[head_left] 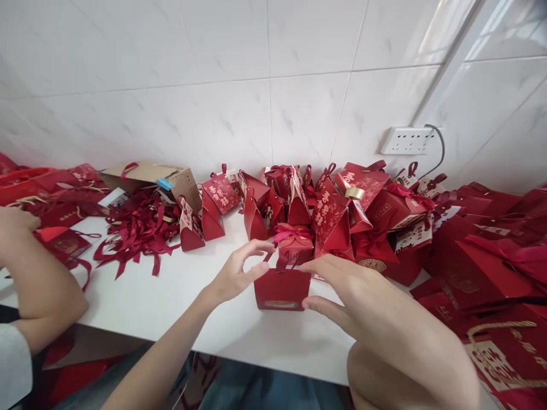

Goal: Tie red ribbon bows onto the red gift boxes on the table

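A small red gift box [282, 289] stands upright on the white table in front of me, with a dark ribbon loop at its top. My left hand [239, 272] is at its upper left corner, thumb and forefinger curved and apart beside the ribbon. At the right side is my right hand [348, 287], its fingers over the top right corner and its thumb by the lower right edge, spread apart. Whether either hand presses on the box I cannot tell. Just behind it sits another red box with a pink bow [296, 242].
Many red gift boxes [333, 219] crowd the wall side, and larger ones [491, 267] pile up at right. Left of centre lie loose ribbons [141, 228] by an open cardboard box [183, 185]. Another person's arm [47, 285] rests at far left. A power strip [408, 141] hangs on the wall.
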Demonstrator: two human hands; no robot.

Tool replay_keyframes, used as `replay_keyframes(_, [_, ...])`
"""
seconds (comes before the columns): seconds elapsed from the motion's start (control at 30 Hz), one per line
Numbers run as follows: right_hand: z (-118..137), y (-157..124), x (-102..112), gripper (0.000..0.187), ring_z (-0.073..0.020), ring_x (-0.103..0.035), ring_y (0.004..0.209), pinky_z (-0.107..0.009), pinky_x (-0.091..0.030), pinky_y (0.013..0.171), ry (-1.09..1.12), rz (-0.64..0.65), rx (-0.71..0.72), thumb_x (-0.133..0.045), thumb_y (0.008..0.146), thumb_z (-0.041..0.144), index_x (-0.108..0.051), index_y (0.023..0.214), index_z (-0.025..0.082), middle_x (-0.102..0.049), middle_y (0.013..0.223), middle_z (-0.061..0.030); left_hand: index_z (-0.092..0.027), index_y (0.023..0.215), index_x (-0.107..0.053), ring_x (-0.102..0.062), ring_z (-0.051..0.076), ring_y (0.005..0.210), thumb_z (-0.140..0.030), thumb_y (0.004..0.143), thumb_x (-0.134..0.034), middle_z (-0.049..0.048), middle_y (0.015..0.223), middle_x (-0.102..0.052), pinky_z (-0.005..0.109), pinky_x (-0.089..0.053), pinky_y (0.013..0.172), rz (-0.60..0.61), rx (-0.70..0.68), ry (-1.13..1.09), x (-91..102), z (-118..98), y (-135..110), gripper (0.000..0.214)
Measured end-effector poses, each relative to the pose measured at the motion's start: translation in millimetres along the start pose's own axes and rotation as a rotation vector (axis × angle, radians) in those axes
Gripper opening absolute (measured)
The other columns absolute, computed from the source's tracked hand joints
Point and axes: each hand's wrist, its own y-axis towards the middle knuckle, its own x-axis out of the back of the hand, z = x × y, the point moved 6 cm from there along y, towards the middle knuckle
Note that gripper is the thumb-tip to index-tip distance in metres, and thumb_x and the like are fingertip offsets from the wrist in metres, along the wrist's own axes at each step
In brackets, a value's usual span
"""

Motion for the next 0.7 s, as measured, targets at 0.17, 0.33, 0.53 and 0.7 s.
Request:
replay_keyframes(0.17, [10.1, 28.4, -23.1, 0.003, -0.0179, -0.063, 0.074, -0.029, -0.048, 0.06, -0.083, 0.089, -0.027, -0.06, 0.085, 0.018, -0.058, 0.087, 0.017, -0.061, 0.087, -0.0044, -0.019, 0.104, -0.061, -0.064, 0.02, 0.1, -0.03, 0.08, -0.062, 0.0068, 0.107, -0.068, 0.033, -0.051, 0.089, -0.031, 0.069, -0.069, -20.7, 6.3, -6.4, 0.026])
replay_keyframes(0.33, [0.4, 51.4, -26.4, 0.003, -0.0154, -0.06, 0.07, -0.028, -0.044, 0.061, -0.061, 0.035, -0.123, -0.054, 0.087, 0.013, -0.054, 0.087, 0.016, -0.061, 0.088, -0.0042, -0.019, 0.099, -0.062, -0.065, 0.017, 0.095, -0.027, 0.082, -0.059, 0.0048, 0.102, -0.069, 0.031, -0.052, 0.088, -0.078, 0.097, -0.136, -26.7, 9.7, -8.9, 0.019])
replay_keyframes(0.53, [-3.1, 52.3, -14.1, 0.01, -0.0138, -0.061, 0.072, -0.026, -0.046, 0.064, 0.146, -0.045, -0.081, -0.047, 0.091, 0.015, -0.055, 0.087, 0.019, -0.064, 0.086, -0.0017, -0.018, 0.084, -0.064, -0.066, 0.018, 0.088, -0.028, 0.081, -0.06, 0.0028, 0.09, -0.07, 0.03, -0.052, 0.084, -0.198, 0.063, -0.077, -10.2, 0.8, 2.8, 0.011])
replay_keyframes(0.7, [-3.1, 43.0, 3.8, 0.018, -0.0191, -0.064, 0.089, -0.034, -0.052, 0.075, 0.164, -0.246, -0.044, -0.053, 0.091, 0.027, -0.053, 0.109, 0.021, -0.061, 0.106, -0.0073, -0.02, 0.087, -0.059, -0.065, 0.016, 0.086, -0.032, 0.082, -0.064, 0.0016, 0.088, -0.067, 0.027, -0.052, 0.082, -0.344, -0.064, -0.103, 18.6, -38.2, 23.0, 0.014])
